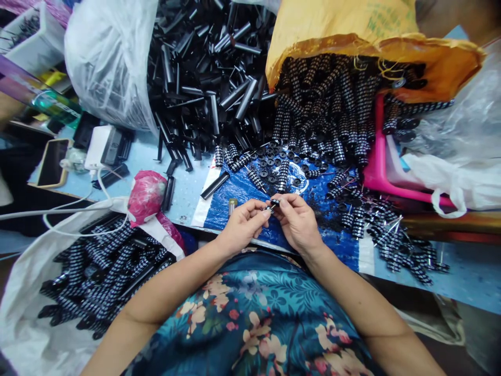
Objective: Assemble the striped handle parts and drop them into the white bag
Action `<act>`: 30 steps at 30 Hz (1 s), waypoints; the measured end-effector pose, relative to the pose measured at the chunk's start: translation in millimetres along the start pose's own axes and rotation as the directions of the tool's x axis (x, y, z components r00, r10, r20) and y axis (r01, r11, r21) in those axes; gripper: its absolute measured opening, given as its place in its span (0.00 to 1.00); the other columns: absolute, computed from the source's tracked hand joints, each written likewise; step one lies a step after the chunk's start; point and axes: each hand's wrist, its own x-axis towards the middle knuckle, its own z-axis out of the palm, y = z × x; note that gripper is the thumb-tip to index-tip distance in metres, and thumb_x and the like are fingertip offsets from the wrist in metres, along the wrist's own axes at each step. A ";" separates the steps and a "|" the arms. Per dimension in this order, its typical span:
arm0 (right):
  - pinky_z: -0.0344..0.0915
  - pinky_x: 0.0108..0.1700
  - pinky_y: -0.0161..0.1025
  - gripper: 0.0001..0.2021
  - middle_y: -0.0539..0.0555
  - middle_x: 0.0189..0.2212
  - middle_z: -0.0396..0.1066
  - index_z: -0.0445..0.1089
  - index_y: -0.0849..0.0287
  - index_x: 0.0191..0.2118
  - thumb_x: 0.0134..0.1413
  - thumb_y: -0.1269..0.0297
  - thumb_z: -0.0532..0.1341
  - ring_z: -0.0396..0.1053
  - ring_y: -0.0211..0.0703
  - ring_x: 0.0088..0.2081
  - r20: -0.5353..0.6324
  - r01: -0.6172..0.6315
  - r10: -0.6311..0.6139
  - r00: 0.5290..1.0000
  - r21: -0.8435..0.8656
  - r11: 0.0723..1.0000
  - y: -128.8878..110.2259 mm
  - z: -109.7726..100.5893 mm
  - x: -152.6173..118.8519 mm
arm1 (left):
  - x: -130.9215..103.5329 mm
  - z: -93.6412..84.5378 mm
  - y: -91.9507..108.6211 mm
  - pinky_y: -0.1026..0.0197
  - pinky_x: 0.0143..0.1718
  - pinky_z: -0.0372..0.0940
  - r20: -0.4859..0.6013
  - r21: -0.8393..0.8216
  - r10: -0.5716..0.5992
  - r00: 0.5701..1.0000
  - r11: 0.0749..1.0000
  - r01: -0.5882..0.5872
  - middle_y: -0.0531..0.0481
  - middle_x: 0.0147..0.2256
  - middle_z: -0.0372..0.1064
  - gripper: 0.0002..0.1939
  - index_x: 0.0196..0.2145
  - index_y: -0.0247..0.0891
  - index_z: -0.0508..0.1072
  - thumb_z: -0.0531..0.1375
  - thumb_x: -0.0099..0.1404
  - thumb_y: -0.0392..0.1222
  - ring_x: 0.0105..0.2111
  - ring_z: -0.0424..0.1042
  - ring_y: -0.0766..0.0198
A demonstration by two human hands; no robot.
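The left hand (243,225) and right hand (298,223) pinch a small black piece (275,202) between fingertips, likely for fine control.

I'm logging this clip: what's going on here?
A person's left hand and right hand pinch a small dark part between them over a blue sheet. Beyond lie heaped black tubes, with black-and-white patterned pieces at a yellow sack's mouth. More patterned pieces fill a white sack at left.
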 end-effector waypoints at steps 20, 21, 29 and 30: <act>0.61 0.65 0.58 0.38 0.65 0.63 0.59 0.56 0.59 0.70 0.65 0.48 0.70 0.61 0.63 0.61 0.646 0.695 -0.308 0.698 -0.507 0.510 -26.4 -19.9 -5.8 | 7.5 -73.4 34.5 0.50 0.51 0.61 -0.016 0.973 0.518 0.855 0.206 -0.106 0.37 0.44 0.72 0.16 0.46 0.34 0.70 0.54 0.72 0.49 0.46 0.69 0.52; 0.60 0.65 0.56 0.36 0.65 0.62 0.60 0.59 0.59 0.68 0.64 0.44 0.70 0.61 0.61 0.61 0.667 0.638 -0.225 0.710 -0.474 0.607 -33.9 -19.3 -9.1 | 11.1 -86.6 38.7 0.50 0.50 0.62 -0.052 0.996 0.501 0.864 0.094 0.006 0.36 0.43 0.72 0.16 0.45 0.33 0.70 0.55 0.72 0.50 0.46 0.69 0.51; 0.69 0.54 0.37 0.37 0.62 0.54 0.68 0.73 0.61 0.52 0.42 0.43 0.81 0.71 0.52 0.51 0.925 0.323 0.079 0.372 -0.209 0.923 -45.7 6.0 -46.7 | 29.3 -104.5 36.2 0.58 0.37 0.59 -0.172 0.981 0.434 0.884 0.160 0.112 0.45 0.36 0.71 0.05 0.40 0.38 0.66 0.53 0.69 0.39 0.35 0.70 0.58; 0.69 0.53 0.36 0.38 0.62 0.54 0.68 0.73 0.61 0.52 0.40 0.44 0.81 0.72 0.52 0.51 0.918 0.321 0.082 0.388 -0.218 0.922 -44.2 5.8 -48.5 | 27.2 -98.9 35.3 0.59 0.34 0.59 -0.208 0.950 0.462 0.862 0.307 0.064 0.47 0.33 0.70 0.05 0.42 0.38 0.66 0.53 0.69 0.39 0.31 0.68 0.61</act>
